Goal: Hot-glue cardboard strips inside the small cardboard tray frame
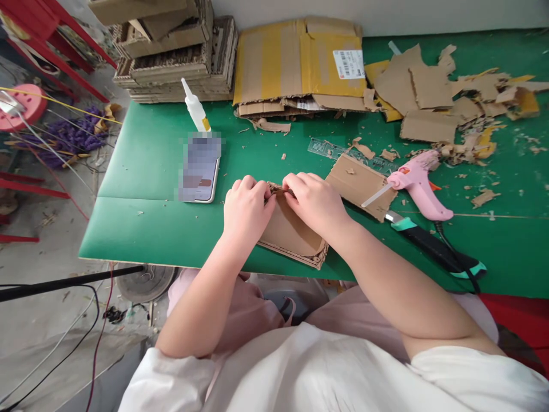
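Right of the phone (201,169), the left hand (245,210) and right hand (315,201) pinch the cardboard panel (291,229) at its far edge, seemingly unfinished; its near rim already looks layered. Farther right, a loose piece (355,177) lies unattached.

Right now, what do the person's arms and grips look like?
Left sleeve and right sleeve: white, loose, short. Forearms bare, no cables attached. Left grip and right grip: human hands, ungloved; no rings, watch or markings visible.
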Tool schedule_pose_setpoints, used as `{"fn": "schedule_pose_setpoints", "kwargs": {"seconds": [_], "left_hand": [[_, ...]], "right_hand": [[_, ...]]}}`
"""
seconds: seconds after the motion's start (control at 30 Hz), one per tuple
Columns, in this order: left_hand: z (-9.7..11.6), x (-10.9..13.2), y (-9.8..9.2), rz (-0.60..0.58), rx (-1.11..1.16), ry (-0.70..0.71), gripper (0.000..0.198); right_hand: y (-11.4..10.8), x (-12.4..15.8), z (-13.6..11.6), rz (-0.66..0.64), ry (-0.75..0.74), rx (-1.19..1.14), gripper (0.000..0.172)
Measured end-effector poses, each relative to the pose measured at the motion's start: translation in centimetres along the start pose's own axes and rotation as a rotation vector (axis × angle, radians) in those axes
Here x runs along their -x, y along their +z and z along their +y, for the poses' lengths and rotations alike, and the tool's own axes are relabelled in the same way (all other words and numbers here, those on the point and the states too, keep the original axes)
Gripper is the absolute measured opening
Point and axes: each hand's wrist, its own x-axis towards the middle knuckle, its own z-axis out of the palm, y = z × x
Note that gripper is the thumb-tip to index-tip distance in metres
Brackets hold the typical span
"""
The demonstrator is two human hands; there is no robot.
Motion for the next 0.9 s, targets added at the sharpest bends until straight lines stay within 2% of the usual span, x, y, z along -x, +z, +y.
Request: {"fn": "schedule_pose_setpoints", "kwargs": {"seconds": [0.17, 0.23, 0.3, 0.37, 0.47, 0.53, 0.57, 0.6, 0.7, 0.77, 0.9], "left_hand": [[-0.4, 0.1, -0.6, 0.027, 0.117, 0.044, 0.01], [-0.7, 0.1, -1.1, 0.085, 0.241, 0.061, 0.008], [-1.0, 0.1, -1.6, 0.157, 0.461, 0.043, 0.006], [-1.0, 0.1, -2.2, 0.208, 0.762, -0.016, 0.006], [-0.6, -0.1, -2.9, 0.238, 1.151, -0.11, 0.013], [0.0, -0.2, -3.3, 0.236, 1.264, -0.137, 0.017], [0.4, -0.2, -3.5, 0.221, 1.284, -0.138, 0.016], [0.9, -0.2, -3.7, 0.192, 1.292, -0.131, 0.015], [2.5, 0.1, -3.9, 0.07, 1.273, -0.073, 0.014], [3.8, 0.5, -3.9, -0.002, 1.25, -0.03, 0.014], [6.0, 1.0, -3.8, -0.075, 1.241, 0.023, 0.012]], "right_hand": [[0.1, 0.1, 0.4, 0.101, -0.047, -0.065, 0.009], [-0.1, 0.1, 0.7, 0.172, -0.062, -0.163, 0.01], [-0.7, 0.1, 0.7, 0.199, -0.056, -0.335, 0.012], [-1.5, 0.1, 0.6, 0.157, -0.003, -0.578, 0.012], [-2.8, 0.3, 0.3, -0.019, 0.132, -0.921, 0.018], [-3.8, 0.7, 0.2, -0.125, 0.166, -1.021, 0.022], [-4.3, 1.0, 0.3, -0.126, 0.161, -1.022, 0.022], [-4.9, 1.4, 0.4, -0.081, 0.152, -1.001, 0.021], [-6.5, 3.1, 1.1, 0.203, 0.125, -0.877, 0.019], [-7.4, 4.3, 1.6, 0.343, 0.093, -0.779, 0.015], [-8.5, 6.0, 2.4, 0.461, -0.018, -0.574, 0.006]]}}
